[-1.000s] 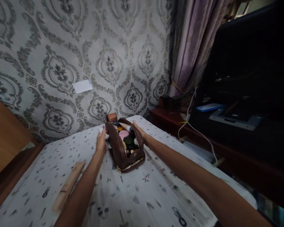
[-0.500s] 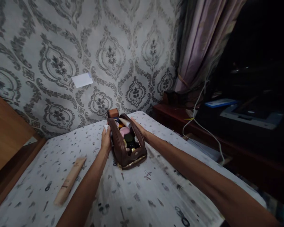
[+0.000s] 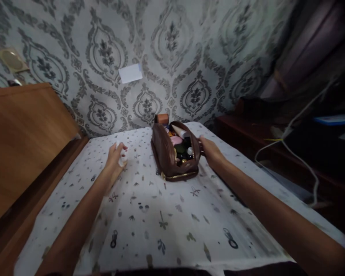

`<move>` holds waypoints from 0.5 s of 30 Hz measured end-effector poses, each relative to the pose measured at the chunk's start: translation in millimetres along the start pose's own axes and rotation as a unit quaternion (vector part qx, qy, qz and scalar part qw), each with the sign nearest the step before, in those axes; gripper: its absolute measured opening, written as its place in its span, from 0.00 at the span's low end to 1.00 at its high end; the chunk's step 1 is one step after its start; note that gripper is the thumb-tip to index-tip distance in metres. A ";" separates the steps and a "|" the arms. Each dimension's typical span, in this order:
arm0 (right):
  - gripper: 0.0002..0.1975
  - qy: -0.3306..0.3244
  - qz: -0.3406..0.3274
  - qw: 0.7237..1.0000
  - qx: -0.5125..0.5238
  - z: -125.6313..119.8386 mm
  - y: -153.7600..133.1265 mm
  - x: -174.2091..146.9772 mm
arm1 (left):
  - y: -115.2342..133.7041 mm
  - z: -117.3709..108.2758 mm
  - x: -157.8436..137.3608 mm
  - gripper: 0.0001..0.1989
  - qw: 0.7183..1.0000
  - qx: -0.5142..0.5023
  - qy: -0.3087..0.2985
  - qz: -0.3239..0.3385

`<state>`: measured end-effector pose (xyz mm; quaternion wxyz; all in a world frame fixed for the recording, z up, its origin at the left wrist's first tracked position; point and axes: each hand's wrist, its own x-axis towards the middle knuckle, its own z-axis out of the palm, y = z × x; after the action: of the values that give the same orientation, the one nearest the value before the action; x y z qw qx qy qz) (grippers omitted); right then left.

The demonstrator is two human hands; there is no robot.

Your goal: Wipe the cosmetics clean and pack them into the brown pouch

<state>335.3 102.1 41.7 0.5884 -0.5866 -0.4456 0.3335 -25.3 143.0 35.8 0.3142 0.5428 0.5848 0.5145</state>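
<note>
A brown cosmetic bag (image 3: 164,147) stands unzipped on the patterned white cloth, its mouth facing up. Inside it are a white-capped tube (image 3: 180,132), a pink item (image 3: 176,140) and several dark containers. My right hand (image 3: 210,149) grips the bag's right side, its fingertips partly hidden against the leather. Away to the left, my left hand (image 3: 115,159) is curled above the cloth, apart from the bag. Between its fingers is a small white thing (image 3: 122,156), crumpled like tissue. The beige squeeze tube seen earlier on the cloth is out of sight.
An orange-brown box-like item (image 3: 161,119) stands behind the bag by the wallpapered wall. A wooden panel (image 3: 31,142) borders the cloth (image 3: 149,237) at left. On the right are a dark red ledge (image 3: 235,128) and a looping white cable (image 3: 304,165).
My left hand has let go of the bag and moved left, keeping the white thing. My right hand stays on the bag. The view has shifted left, and the beige tube no longer shows.
</note>
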 end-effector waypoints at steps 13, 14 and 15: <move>0.14 -0.327 -0.204 0.917 -0.102 65.4 -2.5 -177.7 | -10.7 -66.1 -75.9 0.35 0.923 0.350 -0.108 -0.119; 0.17 -0.359 -0.201 0.905 -0.111 77.4 1.9 -181.8 | -8.2 -61.7 -82.3 0.35 0.923 0.347 -0.113 -0.122; 0.19 -0.382 -0.202 0.894 -0.122 87.8 5.7 -184.7 | -5.6 -57.7 -90.5 0.34 0.924 0.340 -0.118 -0.126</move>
<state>185.4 -31.9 4.0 0.3519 -0.3784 -0.7818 0.3488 -61.1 42.0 29.0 0.2391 0.5959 0.7468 0.1731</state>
